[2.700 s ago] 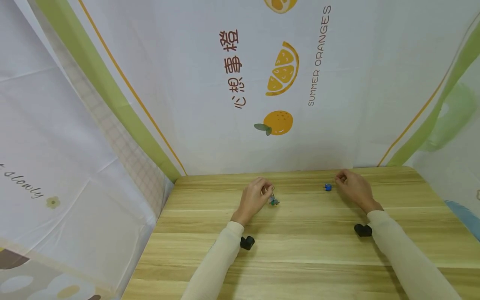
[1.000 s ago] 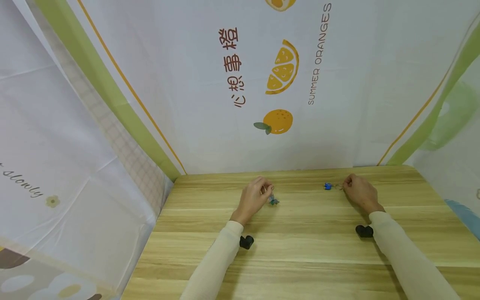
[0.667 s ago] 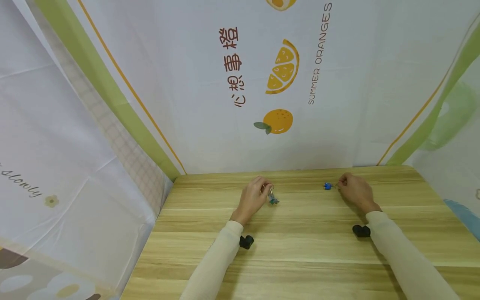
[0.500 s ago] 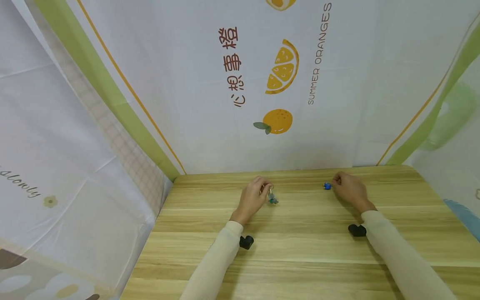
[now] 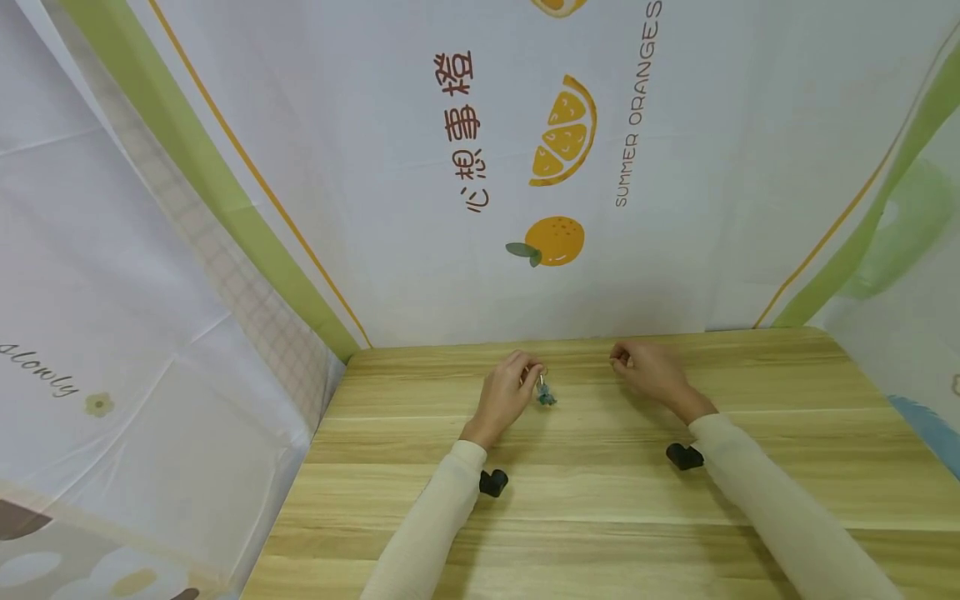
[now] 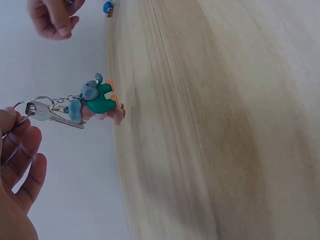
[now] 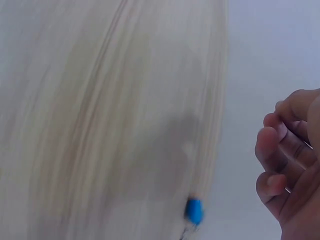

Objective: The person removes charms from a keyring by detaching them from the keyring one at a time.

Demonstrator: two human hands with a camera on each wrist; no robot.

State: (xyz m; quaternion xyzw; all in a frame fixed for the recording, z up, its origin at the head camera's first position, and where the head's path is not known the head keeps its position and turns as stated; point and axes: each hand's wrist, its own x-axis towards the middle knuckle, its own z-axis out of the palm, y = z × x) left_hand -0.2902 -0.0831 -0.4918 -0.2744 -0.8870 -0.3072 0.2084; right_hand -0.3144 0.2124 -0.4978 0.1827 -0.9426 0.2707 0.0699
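From the head, my right hand (image 5: 651, 372) apparently hides the blue figure (image 7: 194, 211); both wrist views show it on the worktop (image 5: 577, 483) near the far edge, blurred at the bottom of the right wrist view. That hand hangs loosely curled, with nothing visible in its fingers. My left hand (image 5: 502, 398) pinches a key ring (image 6: 21, 102) left of the middle of the far edge. I can't tell whether its figures touch the wood. The left wrist view shows what is tiny from the head: a silver key (image 6: 42, 112), a grey elephant in green (image 6: 100, 102) and a pink piece (image 6: 118, 114) partly behind it. White cloth (image 5: 360, 208) printed with oranges rises behind, the topmost orange (image 5: 558, 7) cut off.
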